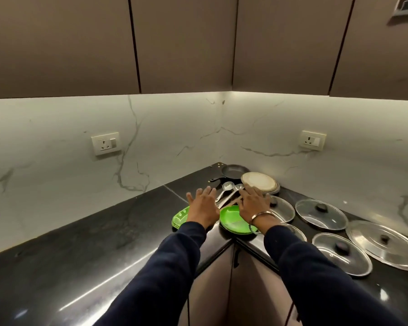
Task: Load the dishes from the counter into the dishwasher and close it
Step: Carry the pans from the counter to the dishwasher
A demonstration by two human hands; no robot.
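Both arms reach out over the corner of a black counter [85,231]. My left hand [204,203] hovers with straight spread fingers above a stack of green plates [180,216]. My right hand [253,202], fingers straight and empty, is over a second green plate stack [232,220] and some metal ladles [226,189]. Behind them lie a stack of beige plates [259,182] and a small black frying pan [232,171]. Glass lids [320,214] and a steel lid [382,243] lie to the right. The dishwasher is not in view.
Marble-look walls meet in the corner behind the dishes, each with a wall socket [105,143]. Brown wall cabinets [184,43] hang overhead. A lower cabinet front [222,285] sits under the counter corner between my arms. The counter's left stretch is bare black stone.
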